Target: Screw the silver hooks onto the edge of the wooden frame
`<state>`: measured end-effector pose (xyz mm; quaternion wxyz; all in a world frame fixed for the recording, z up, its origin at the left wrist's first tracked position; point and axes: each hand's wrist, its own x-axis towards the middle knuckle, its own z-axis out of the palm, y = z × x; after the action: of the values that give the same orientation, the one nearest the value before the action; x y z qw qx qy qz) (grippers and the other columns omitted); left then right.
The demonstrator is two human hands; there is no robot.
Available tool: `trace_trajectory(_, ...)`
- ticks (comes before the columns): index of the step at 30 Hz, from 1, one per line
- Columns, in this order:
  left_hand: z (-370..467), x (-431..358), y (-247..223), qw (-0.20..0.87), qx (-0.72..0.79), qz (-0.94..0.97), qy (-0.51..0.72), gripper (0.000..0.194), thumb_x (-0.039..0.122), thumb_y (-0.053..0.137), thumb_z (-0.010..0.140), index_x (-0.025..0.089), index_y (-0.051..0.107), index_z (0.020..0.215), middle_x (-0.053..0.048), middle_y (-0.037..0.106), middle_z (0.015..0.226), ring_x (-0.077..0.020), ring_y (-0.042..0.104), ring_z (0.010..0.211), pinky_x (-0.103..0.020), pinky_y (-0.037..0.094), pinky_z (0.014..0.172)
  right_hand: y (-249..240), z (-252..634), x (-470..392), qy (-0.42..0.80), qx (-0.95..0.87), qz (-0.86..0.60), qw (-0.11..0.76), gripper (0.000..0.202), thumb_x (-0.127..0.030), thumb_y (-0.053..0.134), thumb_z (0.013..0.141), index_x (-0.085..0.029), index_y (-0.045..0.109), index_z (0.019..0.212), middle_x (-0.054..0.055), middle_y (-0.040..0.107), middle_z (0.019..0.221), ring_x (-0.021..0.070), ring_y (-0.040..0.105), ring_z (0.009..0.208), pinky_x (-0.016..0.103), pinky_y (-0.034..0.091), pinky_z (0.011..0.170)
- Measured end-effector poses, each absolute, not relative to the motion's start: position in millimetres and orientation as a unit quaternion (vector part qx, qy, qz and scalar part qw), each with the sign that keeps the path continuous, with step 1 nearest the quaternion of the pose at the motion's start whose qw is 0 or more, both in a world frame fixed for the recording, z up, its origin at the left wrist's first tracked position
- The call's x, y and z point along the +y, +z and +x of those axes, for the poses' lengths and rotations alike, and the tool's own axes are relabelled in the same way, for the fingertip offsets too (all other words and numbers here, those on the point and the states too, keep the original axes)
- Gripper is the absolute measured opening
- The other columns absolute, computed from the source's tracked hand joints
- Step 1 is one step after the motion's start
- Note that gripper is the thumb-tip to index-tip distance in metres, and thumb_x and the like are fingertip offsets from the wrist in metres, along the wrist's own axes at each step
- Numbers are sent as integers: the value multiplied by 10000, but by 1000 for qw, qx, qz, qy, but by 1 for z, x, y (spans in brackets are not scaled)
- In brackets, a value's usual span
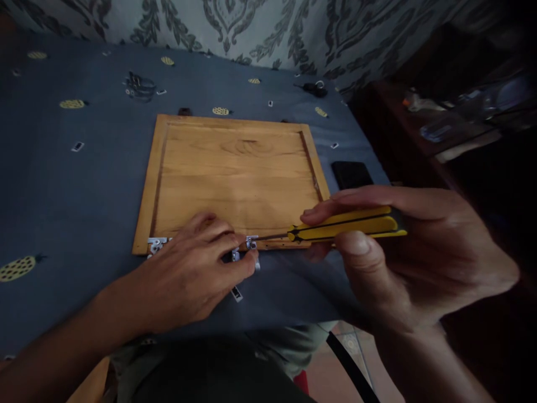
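Note:
A framed wooden panel lies flat on the blue patterned cloth. My right hand grips a yellow and black screwdriver, its shaft pointing left with the tip at a metal hinge on the panel's near edge. Fingers of my left hand press around that same hinge, the thumb and index finger holding it against the wood. Another metal hinge sits at the panel's near left corner, partly behind my left hand.
A black flat object lies right of the panel. Farther back are a dark bundle and a black key-like item. Dark furniture holding plastic items stands at the right. A patterned curtain hangs behind.

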<state>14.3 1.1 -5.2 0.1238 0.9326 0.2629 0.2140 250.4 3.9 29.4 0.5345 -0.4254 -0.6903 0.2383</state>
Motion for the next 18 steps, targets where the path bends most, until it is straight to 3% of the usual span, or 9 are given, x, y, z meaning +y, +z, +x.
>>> trace_trajectory(6,14,1,-5,120,266,932,213,238,129,527,1040,125,673,1228,-134,727,1184,-276,621,1074,-483,512,974,23,257,7,258,-702,-406,525,368,-217,803,803,-320,807,1157,21,807,935,192,695,565,337,569,429)
trace_trajectory(11,16,3,-4,124,263,933,212,250,109,549,1015,117,675,1230,-137,727,1173,-280,634,1063,-484,514,966,32,257,6,249,-740,-400,481,253,-242,815,819,-336,809,1055,14,821,893,244,741,644,405,632,575)
trace_trajectory(18,15,0,-4,121,270,935,195,224,141,545,1027,137,671,1213,-128,723,1182,-275,627,1081,-486,508,998,36,259,8,294,-767,-353,447,412,-284,708,934,-416,711,1323,-9,802,1027,244,737,703,434,636,667)
